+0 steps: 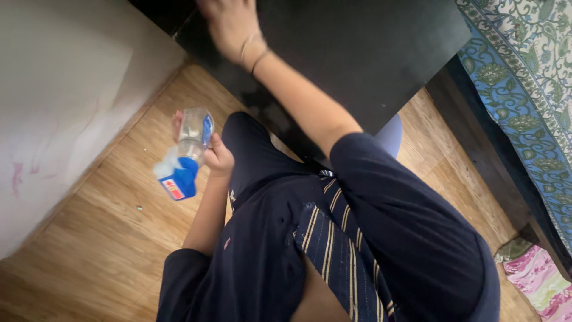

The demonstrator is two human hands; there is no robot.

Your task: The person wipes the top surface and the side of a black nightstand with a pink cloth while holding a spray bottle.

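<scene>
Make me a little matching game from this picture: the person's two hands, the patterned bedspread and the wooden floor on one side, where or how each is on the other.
1 left hand
2 right hand
3 bedspread
4 wooden floor

a on the black table
b right edge
c under the person
d holding a clear bottle

Pairs: 1-d, 2-a, 3-b, 4-c

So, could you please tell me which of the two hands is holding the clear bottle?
The left hand holds the bottle; the right hand rests on the black table.
</scene>
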